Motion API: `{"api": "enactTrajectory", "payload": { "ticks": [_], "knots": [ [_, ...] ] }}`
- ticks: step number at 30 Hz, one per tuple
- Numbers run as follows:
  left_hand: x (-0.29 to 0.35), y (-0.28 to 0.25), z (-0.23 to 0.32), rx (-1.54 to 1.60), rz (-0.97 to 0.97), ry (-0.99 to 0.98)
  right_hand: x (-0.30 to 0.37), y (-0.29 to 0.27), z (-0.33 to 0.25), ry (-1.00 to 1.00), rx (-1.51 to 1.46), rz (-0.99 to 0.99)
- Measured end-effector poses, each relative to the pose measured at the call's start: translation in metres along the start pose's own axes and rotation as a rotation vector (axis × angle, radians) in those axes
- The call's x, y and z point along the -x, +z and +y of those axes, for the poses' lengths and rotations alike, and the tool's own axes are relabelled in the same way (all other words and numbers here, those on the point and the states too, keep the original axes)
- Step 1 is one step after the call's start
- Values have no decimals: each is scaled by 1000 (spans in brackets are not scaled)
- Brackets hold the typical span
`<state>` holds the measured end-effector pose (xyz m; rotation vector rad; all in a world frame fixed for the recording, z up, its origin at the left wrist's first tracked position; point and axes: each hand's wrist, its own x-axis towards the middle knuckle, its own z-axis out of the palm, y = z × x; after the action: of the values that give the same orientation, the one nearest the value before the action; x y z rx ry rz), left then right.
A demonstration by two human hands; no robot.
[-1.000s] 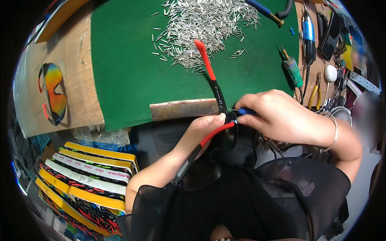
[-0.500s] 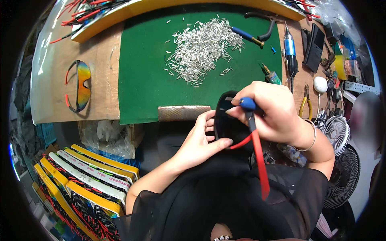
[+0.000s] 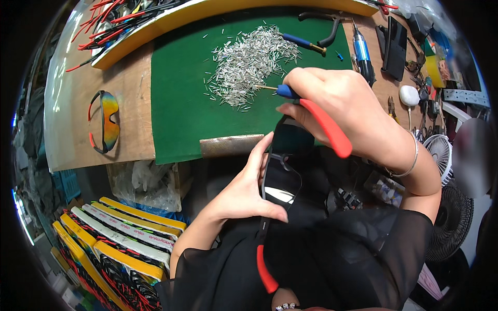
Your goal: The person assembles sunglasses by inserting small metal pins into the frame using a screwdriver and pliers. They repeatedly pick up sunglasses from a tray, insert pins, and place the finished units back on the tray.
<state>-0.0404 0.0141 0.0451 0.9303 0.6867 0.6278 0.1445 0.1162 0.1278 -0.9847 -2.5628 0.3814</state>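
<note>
My left hand (image 3: 238, 194) is closed round the rim of a pair of dark sunglasses (image 3: 291, 139), thumb on the near side and fingers behind. Red-tipped temples spread from the frame, one across my right hand (image 3: 342, 101), the other pointing down over my black clothing. In my right hand is a slim screwdriver (image 3: 286, 92) with a blue grip, its thin shaft reaching the edge of a pile of small silver metal pins (image 3: 249, 65). The right fingers also lie against the upper end of the sunglasses. Whether a pin sits on the screwdriver tip is too small to tell.
Mirrored orange sunglasses (image 3: 108, 122) lie on the wooden table left of the green mat (image 3: 179, 103). A textured metal bar (image 3: 231, 145) lies at the mat's front edge. Behind are another blue-handled tool (image 3: 303, 42) and pliers (image 3: 328, 28); a blue electric screwdriver (image 3: 362, 54) stands right.
My right hand has moved up and away from the lens, swinging the screwdriver toward the pins. The sunglasses have turned in my left hand, so both red temples now show separately.
</note>
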Motion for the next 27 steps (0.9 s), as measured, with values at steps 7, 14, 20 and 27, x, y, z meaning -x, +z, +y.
{"api": "enactTrajectory", "payload": {
  "ticks": [7, 14, 20, 27],
  "knots": [
    [1, -3, -14, 583, 156, -424, -5, -3, -4, -62, 155, 133],
    [-19, 23, -37, 723, 498, -395, -10, 15, -38, -233, -130, 47],
    [-21, 24, -34, 650, 502, -386, -14, 8, -36, -130, -237, -115],
    [-18, 4, -33, 867, 321, -493, 63, 16, 12, 498, -490, -260]
  ]
}}
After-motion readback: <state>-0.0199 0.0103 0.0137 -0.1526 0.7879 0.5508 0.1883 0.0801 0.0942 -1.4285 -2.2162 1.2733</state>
